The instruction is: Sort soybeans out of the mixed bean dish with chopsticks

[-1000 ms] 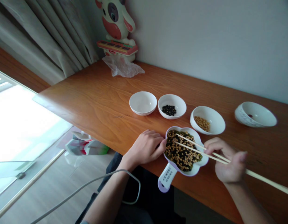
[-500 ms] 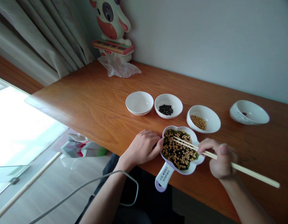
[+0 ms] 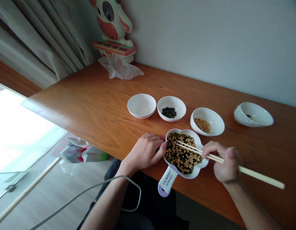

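My right hand is closed around a pair of wooden chopsticks. Their tips reach down into mixed beans, yellow, black and green, spread in a white flower-shaped dish with a purple edge. A labelled handle sticks out from the dish toward me past the table edge. My left hand lies on the table with bent fingers, its thumb and forefinger at the dish's left rim. Just behind the dish stand a bowl of yellow beans and a bowl of black beans.
An empty white bowl stands at the left of the row. Another bowl, far right, holds a little dark red. Behind are a crumpled plastic bag and a cow toy keyboard. A grey cable crosses my left forearm.
The whole view has shifted slightly, so everything sits a little further left. The chopstick tips stay in the same area of the beans, and both hands keep their hold.
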A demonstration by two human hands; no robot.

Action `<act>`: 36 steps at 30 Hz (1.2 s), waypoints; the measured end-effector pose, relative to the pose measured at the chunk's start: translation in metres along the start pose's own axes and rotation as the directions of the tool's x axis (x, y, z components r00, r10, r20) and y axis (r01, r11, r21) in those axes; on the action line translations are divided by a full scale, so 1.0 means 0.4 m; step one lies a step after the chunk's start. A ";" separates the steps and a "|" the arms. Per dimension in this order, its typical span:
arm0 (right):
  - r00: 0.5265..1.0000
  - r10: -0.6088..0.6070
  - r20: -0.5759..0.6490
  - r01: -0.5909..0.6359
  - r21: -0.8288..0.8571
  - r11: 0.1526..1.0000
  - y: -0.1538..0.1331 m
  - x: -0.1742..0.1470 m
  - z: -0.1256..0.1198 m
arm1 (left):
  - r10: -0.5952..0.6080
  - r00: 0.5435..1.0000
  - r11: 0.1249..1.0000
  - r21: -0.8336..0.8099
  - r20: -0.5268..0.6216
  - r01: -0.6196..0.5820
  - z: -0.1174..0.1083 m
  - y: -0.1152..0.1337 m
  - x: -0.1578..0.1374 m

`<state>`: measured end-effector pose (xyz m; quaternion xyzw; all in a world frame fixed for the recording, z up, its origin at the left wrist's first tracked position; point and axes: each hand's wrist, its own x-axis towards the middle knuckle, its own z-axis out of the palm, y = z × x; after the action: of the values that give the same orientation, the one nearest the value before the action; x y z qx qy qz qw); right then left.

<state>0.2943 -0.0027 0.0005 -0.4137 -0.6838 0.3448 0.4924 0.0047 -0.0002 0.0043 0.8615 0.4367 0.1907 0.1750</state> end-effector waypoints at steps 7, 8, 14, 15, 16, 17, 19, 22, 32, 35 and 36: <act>0.999 -0.046 0.003 0.046 0.020 0.999 -0.010 0.003 0.001 | -0.003 1.000 1.000 -0.013 -0.007 0.003 0.001 0.000 0.000; 0.999 -0.048 0.007 0.048 0.019 0.999 -0.010 0.002 0.001 | -0.005 1.000 1.000 -0.011 -0.002 0.005 0.000 0.000 0.001; 0.999 -0.018 0.041 0.017 0.018 1.000 -0.007 -0.001 0.003 | -0.008 1.000 1.000 0.003 0.009 0.008 0.000 0.000 0.002; 0.999 -0.011 0.041 0.011 0.020 1.000 -0.006 -0.001 0.003 | -0.010 1.000 1.000 0.004 0.007 0.010 0.000 0.000 0.002; 0.999 -0.005 0.041 0.004 0.021 1.000 -0.006 -0.001 0.003 | -0.010 1.000 1.000 0.003 0.005 0.010 0.001 -0.001 0.001; 0.999 0.003 0.040 -0.004 0.022 1.000 -0.005 0.000 0.003 | -0.009 1.000 1.000 0.002 0.004 0.009 0.001 -0.001 0.001; 0.999 0.019 0.036 -0.020 0.026 0.999 -0.004 0.001 0.004 | -0.005 1.000 1.000 -0.001 0.000 0.005 0.001 0.000 0.001; 0.999 0.040 0.026 -0.041 0.038 0.998 -0.002 0.002 0.004 | 0.000 1.000 1.000 -0.001 0.000 0.000 0.001 -0.001 0.000; 0.995 0.101 0.012 -0.102 0.092 0.991 0.003 0.001 0.004 | 0.008 1.000 1.000 0.001 0.005 -0.008 0.005 -0.005 0.000; 0.994 0.113 0.010 -0.114 0.117 0.987 -0.004 0.006 0.006 | 0.004 1.000 1.000 0.001 0.002 -0.004 0.006 -0.004 -0.001; 0.993 0.117 0.011 -0.117 0.125 0.985 -0.006 0.008 0.007 | 0.004 1.000 1.000 0.000 0.003 -0.004 0.006 -0.004 -0.001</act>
<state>0.2905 -0.0008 0.0031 -0.4209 -0.6360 0.4161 0.4952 0.0047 0.0002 0.0014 0.8627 0.4348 0.1896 0.1753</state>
